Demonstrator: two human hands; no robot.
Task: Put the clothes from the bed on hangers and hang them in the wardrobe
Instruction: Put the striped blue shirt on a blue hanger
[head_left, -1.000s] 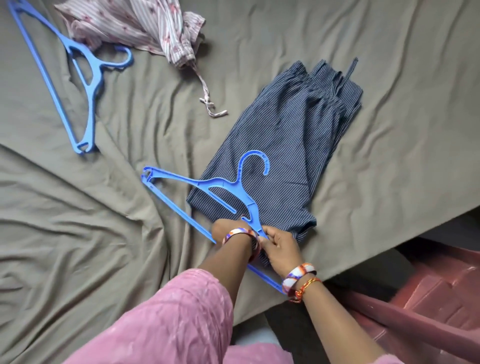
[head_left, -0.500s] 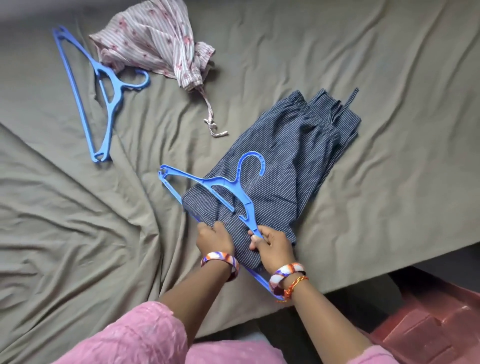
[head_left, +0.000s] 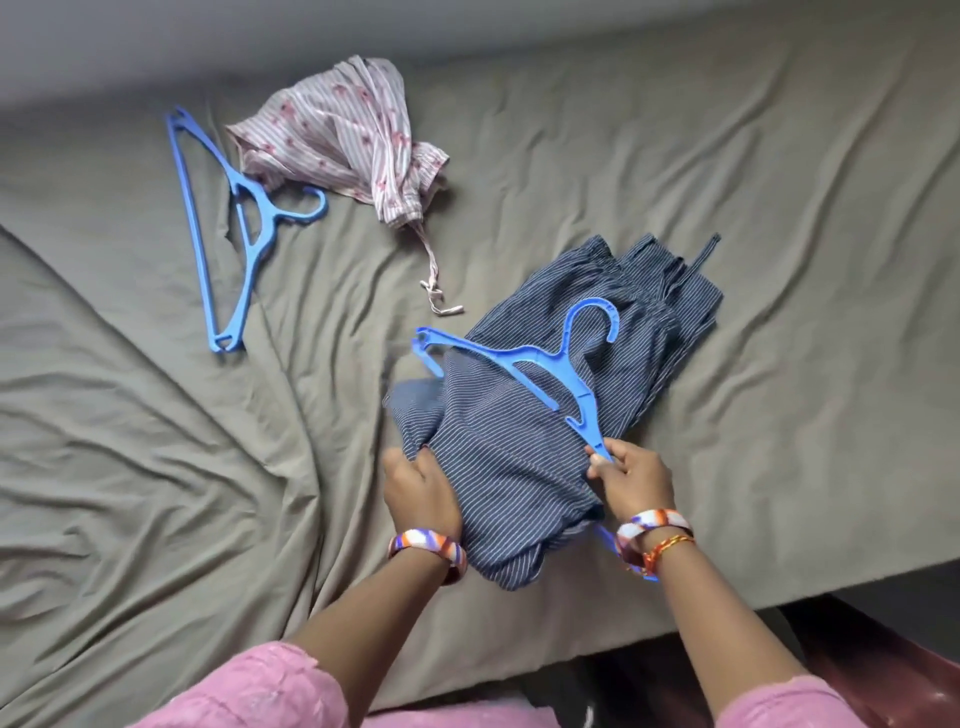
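Wrinkled grey-green sheet covers the bed (head_left: 675, 182), seen from the head camera looking down; near its front edge lies the dark blue striped garment (head_left: 519, 441), folded, with a blue hanger (head_left: 540, 364) lying on top of it; the lower bar of this hanger seems to pass under the cloth, because a blue end shows again beside the right wrist. The left hand (head_left: 421, 488) grips a fold of the striped cloth at its left edge, fingers curled into the fabric; the right hand (head_left: 631, 475) pinches the near arm of the hanger between thumb and fingers. Farther back on the bed lies a pink striped garment (head_left: 348, 135), crumpled, with a drawstring trailing toward the blue one; a second blue hanger (head_left: 244, 218) lies just beside it, touching its edge.

The cloth looks thin, soft and light; it will sag and can slide off the smooth plastic bar, so I judge it better to hold it by a thick folded edge and pull evenly. The hanger is stiff and light; its neck below the hook is a good place to hold it for carrying to the wardrobe, which is not in view.
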